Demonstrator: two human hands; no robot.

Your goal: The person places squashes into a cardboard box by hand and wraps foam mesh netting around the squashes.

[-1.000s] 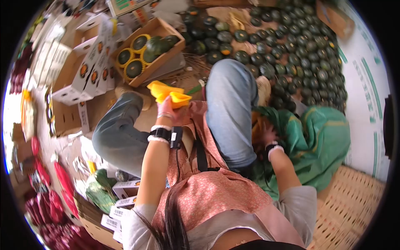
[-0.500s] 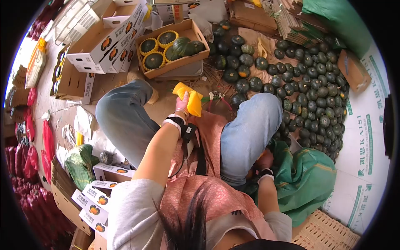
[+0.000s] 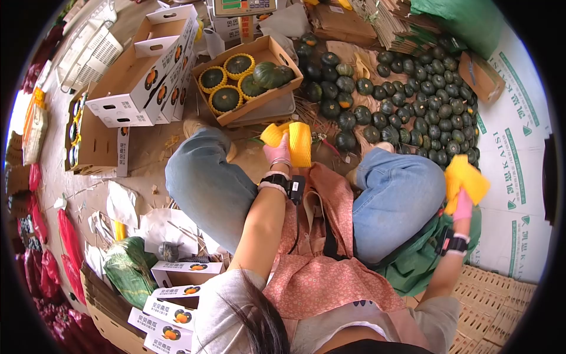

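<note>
- Beside the open squash box (image 3: 247, 79), the left hand (image 3: 278, 153) grips yellow foam netting (image 3: 292, 140) just below the box's near edge.
- Well right of the box, the right hand (image 3: 463, 205) holds up more yellow netting (image 3: 466, 180), near the loose squash pile (image 3: 413, 106).

An open cardboard box of green squashes in yellow foam nets (image 3: 247, 79) lies at twelve o'clock of the seated person's knees. The loose heap of dark green squashes (image 3: 407, 100) spreads at two o'clock, stacked white printed cartons (image 3: 147, 65) at ten o'clock.
</note>
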